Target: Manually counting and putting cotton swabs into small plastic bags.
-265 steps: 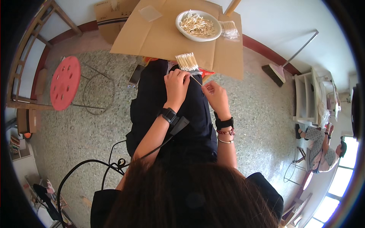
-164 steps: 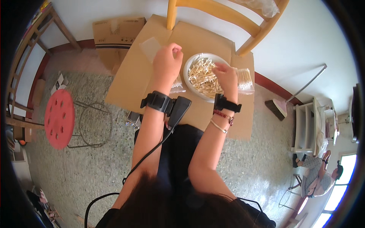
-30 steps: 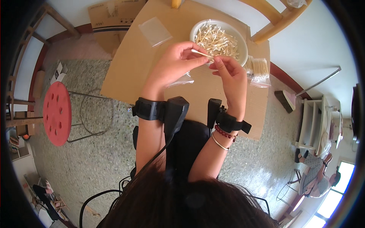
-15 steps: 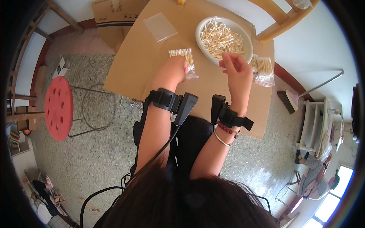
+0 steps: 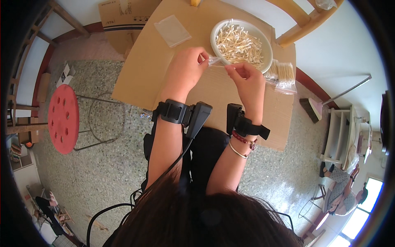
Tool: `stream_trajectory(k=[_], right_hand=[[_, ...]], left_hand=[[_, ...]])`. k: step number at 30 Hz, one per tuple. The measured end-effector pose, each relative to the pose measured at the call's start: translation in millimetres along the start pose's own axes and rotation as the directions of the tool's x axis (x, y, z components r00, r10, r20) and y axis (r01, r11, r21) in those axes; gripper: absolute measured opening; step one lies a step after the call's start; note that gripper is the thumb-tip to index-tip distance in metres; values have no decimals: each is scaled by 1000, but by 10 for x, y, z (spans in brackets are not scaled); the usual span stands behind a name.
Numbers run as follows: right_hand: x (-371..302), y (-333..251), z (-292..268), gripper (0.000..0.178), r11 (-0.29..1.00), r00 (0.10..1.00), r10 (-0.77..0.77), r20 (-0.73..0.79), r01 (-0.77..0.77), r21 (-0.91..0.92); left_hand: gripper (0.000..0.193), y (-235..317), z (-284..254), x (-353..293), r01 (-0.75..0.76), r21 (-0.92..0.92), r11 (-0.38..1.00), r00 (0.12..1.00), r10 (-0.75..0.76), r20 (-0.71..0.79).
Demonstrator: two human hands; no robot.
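My left hand (image 5: 185, 70) is closed on one end of a small clear plastic bag (image 5: 214, 61). The bag spans the gap to my right hand (image 5: 249, 82), whose thumb and fingers pinch its other end. The cotton swabs seen earlier in this bag are mostly hidden by my left hand. Just beyond my right hand stands a round white bowl (image 5: 214, 45), heaped with loose cotton swabs (image 5: 240, 45). To its right lie bags filled with cotton swabs (image 5: 284, 73). A flat, unfilled clear bag (image 5: 173, 31) rests left of the bowl.
Brown cardboard (image 5: 263, 119) covers the work surface. A wooden chair (image 5: 304, 24) is at the far right, and a red round stool (image 5: 63, 119) on the left. A broom (image 5: 310, 109) leans near the right wall. Another person (image 5: 341, 191) sits at the lower right.
My left hand has lifted the bag of cotton swabs slightly and turned it. The right hand has moved left from the bowl and now pinches the bag's other end.
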State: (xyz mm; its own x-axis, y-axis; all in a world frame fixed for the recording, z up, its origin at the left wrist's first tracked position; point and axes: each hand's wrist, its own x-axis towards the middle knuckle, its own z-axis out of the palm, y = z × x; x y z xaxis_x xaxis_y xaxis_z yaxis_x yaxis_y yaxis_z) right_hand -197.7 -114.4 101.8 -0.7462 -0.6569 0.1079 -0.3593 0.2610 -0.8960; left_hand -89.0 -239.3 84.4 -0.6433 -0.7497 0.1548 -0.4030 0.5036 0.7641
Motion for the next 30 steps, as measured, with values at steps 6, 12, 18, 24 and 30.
stream_trajectory(k=[6, 12, 18, 24, 30], right_hand=[[25, -26, 7, 15, 999, 991, -43, -128, 47, 22], [17, -62, 76, 12, 997, 988, -79, -131, 79, -1], [76, -57, 135, 13, 977, 956, -179, -232, 201, 75], [81, -200, 170, 16, 962, 939, -176, -296, 228, 149], [93, -157, 156, 12, 974, 950, -173, -261, 204, 97]], left_hand=[[13, 63, 18, 6, -19, -87, 996, 1000, 20, 5], [13, 141, 18, 16, -134, -132, 982, 991, 134, -9], [14, 214, 34, 24, -153, -243, 958, 988, 156, -6], [15, 259, 15, 37, -141, -325, 935, 989, 148, -4], [16, 220, -20, 55, -109, -406, 907, 991, 132, 31]])
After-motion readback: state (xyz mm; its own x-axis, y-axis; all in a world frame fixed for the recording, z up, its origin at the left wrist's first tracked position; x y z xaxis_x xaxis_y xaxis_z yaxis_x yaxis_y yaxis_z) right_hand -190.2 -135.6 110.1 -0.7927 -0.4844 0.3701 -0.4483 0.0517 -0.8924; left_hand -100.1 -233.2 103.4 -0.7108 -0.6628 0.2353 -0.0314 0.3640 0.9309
